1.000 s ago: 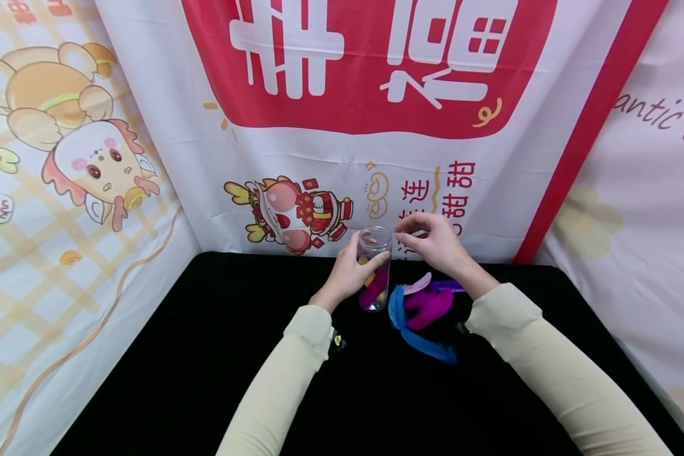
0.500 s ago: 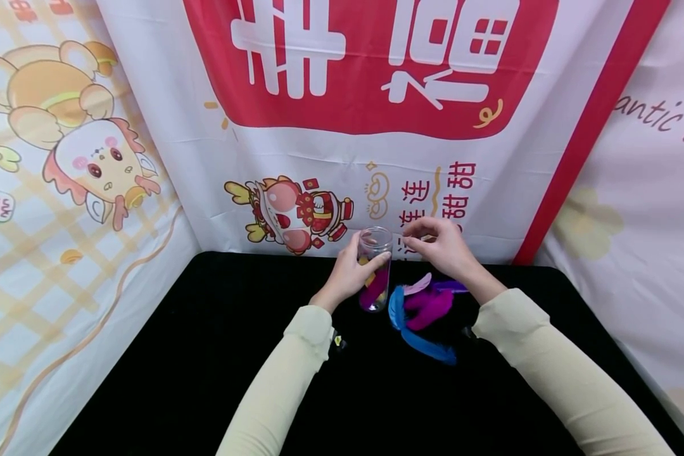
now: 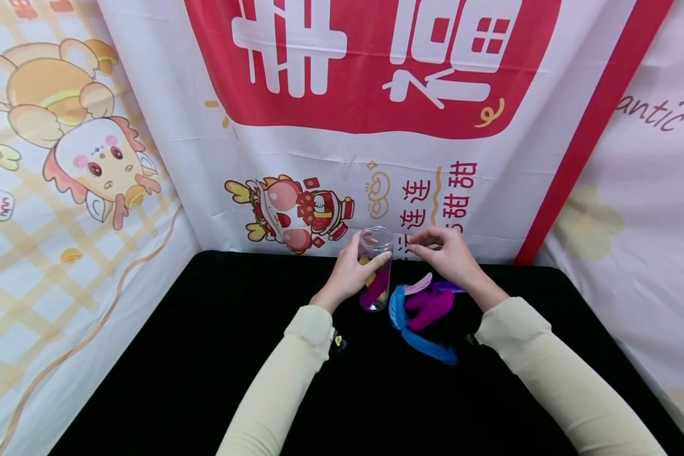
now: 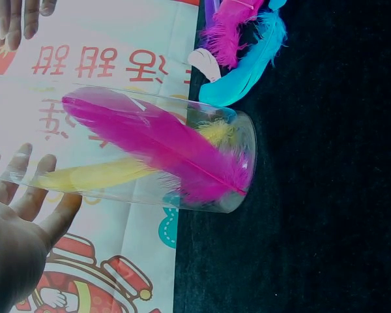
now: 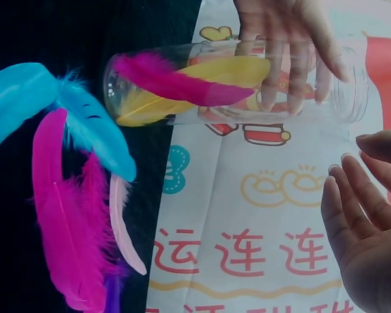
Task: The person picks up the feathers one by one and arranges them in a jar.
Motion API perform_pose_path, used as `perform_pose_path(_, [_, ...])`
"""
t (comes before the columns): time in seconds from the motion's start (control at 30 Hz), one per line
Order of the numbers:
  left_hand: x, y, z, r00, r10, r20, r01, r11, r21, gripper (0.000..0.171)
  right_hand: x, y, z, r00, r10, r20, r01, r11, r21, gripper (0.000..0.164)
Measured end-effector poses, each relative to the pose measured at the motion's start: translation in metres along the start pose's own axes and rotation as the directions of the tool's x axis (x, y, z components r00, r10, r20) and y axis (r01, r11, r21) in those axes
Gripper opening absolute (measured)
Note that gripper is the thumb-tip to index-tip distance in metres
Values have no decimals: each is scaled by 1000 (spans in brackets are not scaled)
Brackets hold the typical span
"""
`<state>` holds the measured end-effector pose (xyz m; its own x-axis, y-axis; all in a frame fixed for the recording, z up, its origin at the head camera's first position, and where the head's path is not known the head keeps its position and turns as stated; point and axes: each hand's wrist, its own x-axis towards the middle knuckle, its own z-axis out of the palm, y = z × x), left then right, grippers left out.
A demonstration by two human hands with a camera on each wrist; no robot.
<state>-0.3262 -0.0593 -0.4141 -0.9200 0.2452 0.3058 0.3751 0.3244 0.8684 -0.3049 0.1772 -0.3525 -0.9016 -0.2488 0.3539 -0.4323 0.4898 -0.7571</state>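
Observation:
My left hand (image 3: 346, 272) holds a clear glass jar (image 5: 352, 85) round its side, thumb across the front in the head view. The jar stands upright at the table's far edge, its mouth uncovered. Inside, a magenta feather (image 4: 143, 137) and a yellow feather (image 4: 94, 176) show through the glass. Just right of the rim is my right hand (image 3: 447, 250), apart from the jar. Its fingers (image 5: 365, 195) are loosely bent and the thumb stands away from them, with nothing between.
To the jar's right on the black table (image 3: 251, 380) lies a loose bunch: blue feathers (image 3: 427, 346), magenta feathers (image 3: 430, 307), a pale pink feather (image 3: 418, 284) and a purple feather (image 3: 447, 287). A printed white cloth (image 3: 296, 145) hangs right behind the table.
My right hand has drawn back from the jar's rim to the right and dropped slightly. The left hand and jar have stayed in place.

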Motion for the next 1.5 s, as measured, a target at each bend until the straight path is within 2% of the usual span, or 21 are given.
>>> perform_pose_path(0.27, [0, 2, -1, 1000, -2, -10, 2, 1000, 15, 77, -5, 6, -3, 1000, 10, -2, -10, 1000, 12, 19])
perform_pose_path(0.4, [-1, 1, -2, 1000, 4, -12, -3, 1000, 15, 77, -7, 13, -3, 1000, 18, -7, -18, 1000, 6, 16])
perform_pose_path(0.67, [-1, -2, -2, 1000, 6, -5, -6, 1000, 11, 79, -13, 32, -4, 997, 79, -20, -80, 996, -33, 16])
perform_pose_path(0.83, [0, -2, -1, 1000, 24, -12, -24, 1000, -5, 76, -18, 35, -6, 994, 109, -17, -110, 993, -41, 19])
perform_pose_path(1.17, [2, -2, 0, 999, 28, -15, -28, 1000, -5, 75, -26, 47, -7, 989, 146, -13, -147, 987, -63, 14])
perform_pose_path(1.5, [1, -2, 1, 1000, 18, -7, -18, 1000, -1, 79, -33, 63, -9, 979, 204, -5, -204, 975, -85, 22])
